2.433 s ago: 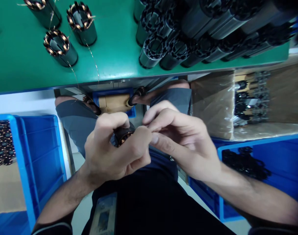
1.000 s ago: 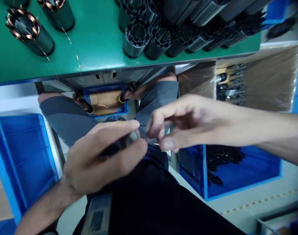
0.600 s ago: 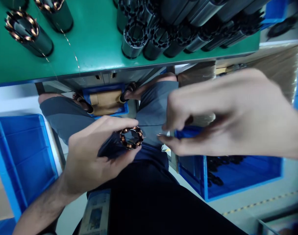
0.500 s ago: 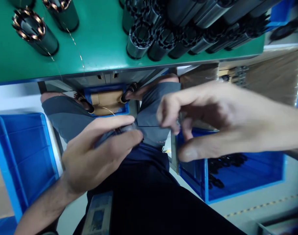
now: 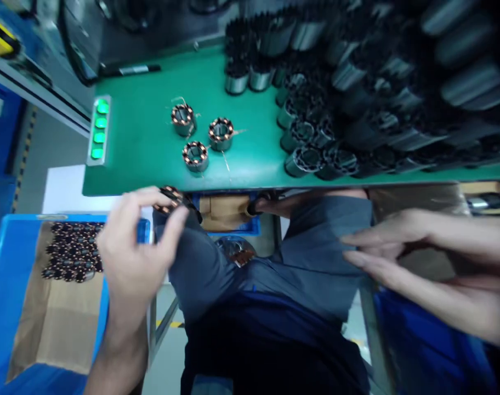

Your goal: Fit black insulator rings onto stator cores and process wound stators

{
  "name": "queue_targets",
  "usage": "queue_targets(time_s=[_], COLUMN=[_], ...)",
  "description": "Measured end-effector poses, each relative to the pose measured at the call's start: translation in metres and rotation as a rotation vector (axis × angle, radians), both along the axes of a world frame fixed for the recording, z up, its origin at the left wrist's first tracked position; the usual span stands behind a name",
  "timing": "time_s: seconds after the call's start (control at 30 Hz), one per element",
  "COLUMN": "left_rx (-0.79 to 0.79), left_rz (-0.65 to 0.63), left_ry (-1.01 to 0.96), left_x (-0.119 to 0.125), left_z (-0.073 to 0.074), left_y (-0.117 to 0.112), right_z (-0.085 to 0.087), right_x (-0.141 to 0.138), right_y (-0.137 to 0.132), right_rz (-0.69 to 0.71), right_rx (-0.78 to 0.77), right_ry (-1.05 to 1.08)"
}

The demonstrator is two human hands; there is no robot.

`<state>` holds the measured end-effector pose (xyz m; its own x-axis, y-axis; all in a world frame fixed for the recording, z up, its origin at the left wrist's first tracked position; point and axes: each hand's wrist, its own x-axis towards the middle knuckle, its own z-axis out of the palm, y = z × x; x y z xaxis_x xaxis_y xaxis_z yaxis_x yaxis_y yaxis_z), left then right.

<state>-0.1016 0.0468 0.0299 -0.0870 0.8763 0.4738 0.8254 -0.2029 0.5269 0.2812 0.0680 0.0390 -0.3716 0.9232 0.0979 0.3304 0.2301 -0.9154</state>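
Head view: three coils stand on the table; left hand clamps a fourth coil between thumb and fingers, right hand slightly parted.

1. I have the left hand at the scene's left, its back toward my view, thumb and fingers curved in a grip.
2. Its forearm rises from the near edge.
3. My right hand points left, blurred, a narrow gap between thumb and fingertips.
4. My thighs are spread.
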Motion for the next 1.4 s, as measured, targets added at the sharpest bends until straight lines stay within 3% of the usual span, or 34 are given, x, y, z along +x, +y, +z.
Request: queue_targets(time_s=[0.07, 0.13, 0.23, 0.4, 0.5, 0.57, 0.63, 0.7, 0.77, 0.8, 0.83, 0.9, 0.97, 1.07, 1.13, 1.27, 1.4], left_rx=[0.08, 0.104, 0.129, 0.173, 0.071, 0.064, 0.161, 0.248, 0.089, -0.069, -0.076, -0.134, -0.124, -0.146, -0.184, -0.095, -0.088], left_rz=[0.114, 0.148, 0.127, -0.075, -0.179, -0.21, -0.239, -0.322, -0.437, -0.511, -0.651, -0.851, -0.907, -0.74, -0.618, -0.528, -0.517], left_ry=[0.117, 0.143, 0.152, 0.293, 0.336, 0.346, 0.35, 0.338, 0.304, 0.297, 0.282, 0.266, 0.216, -0.008, -0.133, -0.084, 0.041], left_x=[-0.041, -0.07, -0.078, -0.047, -0.048, -0.054, -0.051, -0.033, -0.003, 0.012, 0.027, 0.051, 0.065, 0.074, 0.075, 0.073, 0.074], left_z=[-0.006, -0.014, -0.021, -0.021, -0.016, -0.002, 0.021, 0.048, 0.072, 0.08, 0.085, 0.08, 0.061, 0.03, 0.017, 0.011, 0.015], left_y=[0.03, 0.059, 0.088, 0.13, 0.166, 0.177, 0.164, 0.128, 0.084, 0.064, 0.047, 0.024, 0.011, -0.005, -0.016, -0.034, -0.033], right_z=[-0.009, -0.015, -0.019, -0.015, -0.006, -0.003, -0.003, -0.006, -0.012, -0.014, -0.016, -0.017, -0.015, -0.011, -0.01, -0.014, -0.019], right_x=[-0.012, -0.025, -0.038, -0.051, -0.059, -0.063, -0.062, -0.056, -0.049, -0.046, -0.044, -0.043, -0.046, -0.052, -0.055, -0.06, -0.064], right_y=[-0.005, -0.015, -0.034, -0.051, -0.053, -0.053, -0.05, -0.046, -0.041, -0.039, -0.037, -0.034, -0.033, -0.034, -0.035, -0.036, -0.035], right_rz=[0.187, 0.388, 0.543, 0.507, 0.467, 0.455, 0.366, 0.176, 0.035, 0.028, 0.063, 0.177, 0.205, 0.074, -0.013, -0.065, -0.088], right_rx=[-0.014, -0.12, -0.254, -0.274, -0.243, -0.227, -0.225, -0.293, -0.431, -0.513, -0.591, -0.725, -0.815, -0.84, -0.833, -0.814, -0.766], right_ry=[-0.073, -0.156, -0.256, -0.21, -0.124, -0.044, 0.049, 0.193, 0.44, 0.572, 0.675, 0.735, 0.711, 0.817, 0.885, 0.882, 0.803])
